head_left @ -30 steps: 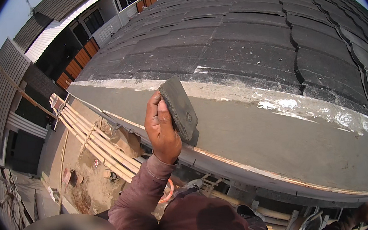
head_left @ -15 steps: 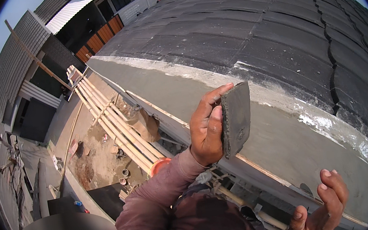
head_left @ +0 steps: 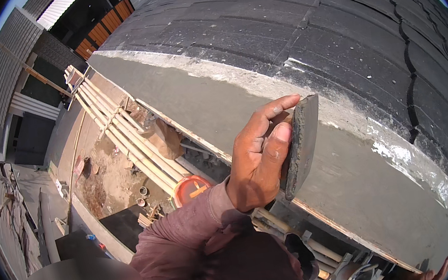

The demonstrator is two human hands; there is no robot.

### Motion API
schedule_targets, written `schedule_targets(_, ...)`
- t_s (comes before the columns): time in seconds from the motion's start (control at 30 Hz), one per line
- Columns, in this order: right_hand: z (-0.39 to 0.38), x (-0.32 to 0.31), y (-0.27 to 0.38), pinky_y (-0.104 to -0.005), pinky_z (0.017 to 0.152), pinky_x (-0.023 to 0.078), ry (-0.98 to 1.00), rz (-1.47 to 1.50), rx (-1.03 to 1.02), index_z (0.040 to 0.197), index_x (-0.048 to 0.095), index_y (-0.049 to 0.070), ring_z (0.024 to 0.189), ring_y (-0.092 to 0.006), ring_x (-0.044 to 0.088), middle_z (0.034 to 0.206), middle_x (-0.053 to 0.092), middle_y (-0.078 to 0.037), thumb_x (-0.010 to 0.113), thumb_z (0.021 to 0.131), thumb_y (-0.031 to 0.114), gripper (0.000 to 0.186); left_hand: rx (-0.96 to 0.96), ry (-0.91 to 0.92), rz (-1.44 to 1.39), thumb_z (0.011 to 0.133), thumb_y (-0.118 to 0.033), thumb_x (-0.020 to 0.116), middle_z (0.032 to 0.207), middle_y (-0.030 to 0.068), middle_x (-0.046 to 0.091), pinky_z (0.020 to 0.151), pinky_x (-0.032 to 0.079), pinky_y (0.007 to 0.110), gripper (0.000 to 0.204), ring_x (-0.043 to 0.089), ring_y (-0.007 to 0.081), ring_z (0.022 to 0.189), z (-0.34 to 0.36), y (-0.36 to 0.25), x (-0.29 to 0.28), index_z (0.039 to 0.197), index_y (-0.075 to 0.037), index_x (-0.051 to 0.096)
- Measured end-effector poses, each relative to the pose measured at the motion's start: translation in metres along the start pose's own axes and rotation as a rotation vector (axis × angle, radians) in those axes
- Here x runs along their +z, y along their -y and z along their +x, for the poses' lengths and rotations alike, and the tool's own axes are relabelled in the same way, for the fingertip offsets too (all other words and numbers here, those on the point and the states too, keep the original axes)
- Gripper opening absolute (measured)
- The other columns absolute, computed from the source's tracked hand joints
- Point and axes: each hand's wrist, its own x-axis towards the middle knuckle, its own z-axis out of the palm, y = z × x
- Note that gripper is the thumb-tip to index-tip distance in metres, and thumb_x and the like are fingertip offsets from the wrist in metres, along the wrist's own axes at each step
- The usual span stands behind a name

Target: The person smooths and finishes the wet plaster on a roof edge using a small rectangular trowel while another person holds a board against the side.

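My left hand (head_left: 262, 158) is closed on a flat grey plastering float (head_left: 303, 147), fingers at its top edge and thumb along its side. The float is tilted up on edge, its rim crusted with mortar. It is in front of a smooth grey band of mortar (head_left: 198, 104) on a long ledge; I cannot tell whether they touch. At the lower right edge my right hand (head_left: 437, 274) shows only in part, fingers apart and nothing visible in it, by the near end of the ledge.
Dark roof tiles (head_left: 346, 48) rise beyond the ledge's rough whitish strip. A wooden batten (head_left: 344, 228) edges its near side. Below run bamboo poles (head_left: 124, 135), with an orange bucket (head_left: 190, 190) and a brown sack (head_left: 166, 140). Houses stand at the far left.
My left hand has moved slightly right with the float and turned it more edge-on. My right hand has dropped toward the lower right corner. The view has shifted, showing more of the orange bucket.
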Motion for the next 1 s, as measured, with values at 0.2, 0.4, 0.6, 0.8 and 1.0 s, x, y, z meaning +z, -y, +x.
schedule_targets(0.2, -0.009, 0.009, -0.001, -0.0508, 0.109, 0.045, -0.085, -0.007, 0.132, 0.123, 0.053, 0.003, 0.119, -0.0304, 0.058, 0.126, 0.061, -0.017, 0.054, 0.104, 0.054, 0.055, -0.164, -0.073, 0.086, 0.111, -0.044, 0.042, 0.139, 0.021, 0.058, 0.103, 0.054, 0.039, 0.066, 0.063, 0.0253, 0.121, -0.006, 0.03, -0.021, 0.151, 0.009, 0.042)
schedule_targets(0.4, -0.001, -0.015, -0.005, -0.0499, 0.103, 0.047, 0.052, -0.136, -0.002, 0.115, 0.06, 0.006, 0.104, -0.029, 0.065, 0.115, 0.07, -0.014, 0.06, 0.103, 0.047, 0.043, -0.183, 0.081, 0.14, 0.111, -0.045, 0.043, 0.141, 0.0212, 0.057, 0.104, 0.053, 0.04, 0.067, 0.061, 0.0261, 0.124, 0.027, 0.047, 0.033, 0.151, 0.009, 0.042)
schedule_targets(0.6, -0.005, -0.019, 0.0, -0.0524, 0.104, 0.047, 0.036, -0.154, 0.047, 0.095, 0.061, 0.01, 0.104, -0.0275, 0.065, 0.112, 0.068, -0.012, 0.058, 0.106, 0.052, 0.043, -0.182, 0.082, 0.165, 0.11, -0.045, 0.044, 0.143, 0.0213, 0.057, 0.106, 0.052, 0.04, 0.068, 0.06, 0.0269, 0.127, 0.025, 0.042, 0.031, 0.151, 0.009, 0.042)
schedule_targets(0.8, -0.018, -0.006, -0.001, -0.0579, 0.111, 0.043, 0.058, -0.262, 0.035, 0.078, 0.05, 0.008, 0.109, -0.0298, 0.06, 0.111, 0.061, -0.013, 0.03, 0.115, 0.056, 0.063, -0.234, -0.07, 0.195, 0.11, -0.046, 0.045, 0.145, 0.0215, 0.056, 0.107, 0.05, 0.041, 0.069, 0.058, 0.0276, 0.13, -0.014, 0.009, -0.02, 0.151, 0.009, 0.042)
schedule_targets(1.0, -0.024, -0.002, -0.021, -0.0538, 0.109, 0.045, 0.043, -0.099, -0.086, 0.078, 0.049, 0.005, 0.111, -0.0316, 0.059, 0.105, 0.062, -0.018, 0.037, 0.116, 0.048, 0.058, -0.13, -0.228, 0.085, 0.11, -0.038, 0.051, 0.141, 0.0193, 0.059, 0.103, 0.051, 0.037, 0.062, 0.061, 0.0235, 0.124, -0.013, -0.02, -0.023, 0.149, 0.009, 0.044)
